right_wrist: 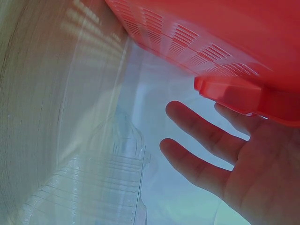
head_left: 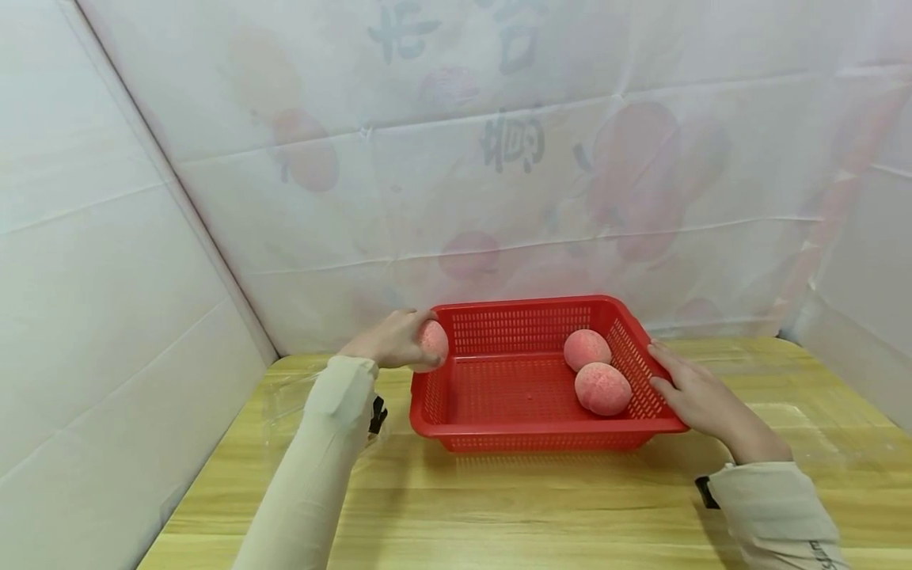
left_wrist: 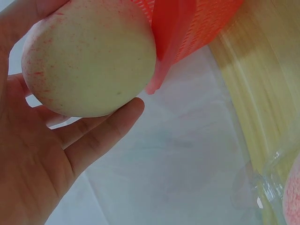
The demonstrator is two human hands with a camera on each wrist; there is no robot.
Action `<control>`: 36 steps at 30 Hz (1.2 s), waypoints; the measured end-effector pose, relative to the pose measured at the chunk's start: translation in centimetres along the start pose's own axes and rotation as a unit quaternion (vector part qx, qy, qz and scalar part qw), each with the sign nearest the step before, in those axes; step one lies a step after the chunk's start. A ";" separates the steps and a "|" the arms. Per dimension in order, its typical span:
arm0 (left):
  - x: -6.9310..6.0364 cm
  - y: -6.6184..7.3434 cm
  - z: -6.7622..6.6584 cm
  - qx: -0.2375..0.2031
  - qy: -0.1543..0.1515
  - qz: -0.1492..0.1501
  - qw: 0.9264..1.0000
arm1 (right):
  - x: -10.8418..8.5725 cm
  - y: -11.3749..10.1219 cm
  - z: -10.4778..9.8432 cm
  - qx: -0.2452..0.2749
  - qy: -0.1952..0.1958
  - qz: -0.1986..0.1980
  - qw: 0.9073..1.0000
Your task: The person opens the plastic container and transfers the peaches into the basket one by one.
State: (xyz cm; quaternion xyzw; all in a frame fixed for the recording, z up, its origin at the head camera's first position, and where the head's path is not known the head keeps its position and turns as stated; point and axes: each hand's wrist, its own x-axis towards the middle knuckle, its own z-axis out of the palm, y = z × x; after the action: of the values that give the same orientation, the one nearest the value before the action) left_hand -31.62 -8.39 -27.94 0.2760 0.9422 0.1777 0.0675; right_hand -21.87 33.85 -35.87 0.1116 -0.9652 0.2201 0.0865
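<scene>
My left hand (head_left: 393, 339) grips a peach (head_left: 432, 346) at the left rim of a red plastic basket (head_left: 527, 437). In the left wrist view the peach (left_wrist: 93, 61) shows a pale, red-flecked side, with the fingers curved around it close to the basket's edge. Inside the basket, two pink peaches, one behind (head_left: 587, 349) and one in front (head_left: 603, 389), sit together at the right end. My right hand (head_left: 701, 397) rests on the basket's right rim. In the right wrist view several fingers (right_wrist: 201, 171) extend, nearly straight, below the rim.
Clear plastic packaging (head_left: 285, 400) lies on the wooden table (head_left: 499, 514) at left, and a clear ridged container (right_wrist: 103, 183) at right. Another pink peach (left_wrist: 294, 194) shows partly beside clear plastic in the left wrist view. White sheeting (head_left: 427, 182) encloses the back and sides.
</scene>
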 end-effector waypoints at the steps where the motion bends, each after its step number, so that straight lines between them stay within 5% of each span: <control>1: 0.1 0.0 0.0 -0.004 0.000 -0.001 1.000 | 0.0 0.0 0.0 0.001 -0.001 0.001 1.000; 24: 2.2 0.9 0.9 -0.076 0.011 0.011 0.997 | 0.0 -0.1 -0.1 -0.002 -0.006 0.004 1.000; 36: 3.6 2.6 1.5 -0.049 0.024 0.023 0.998 | 0.1 -0.2 -0.3 -0.011 -0.008 0.004 1.000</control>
State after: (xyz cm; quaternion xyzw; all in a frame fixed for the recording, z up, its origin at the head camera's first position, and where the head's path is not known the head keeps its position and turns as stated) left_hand -33.01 -3.91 -28.48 0.2894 0.9272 0.2318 0.0540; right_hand -21.83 33.80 -35.47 0.1081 -0.9687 0.2092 0.0790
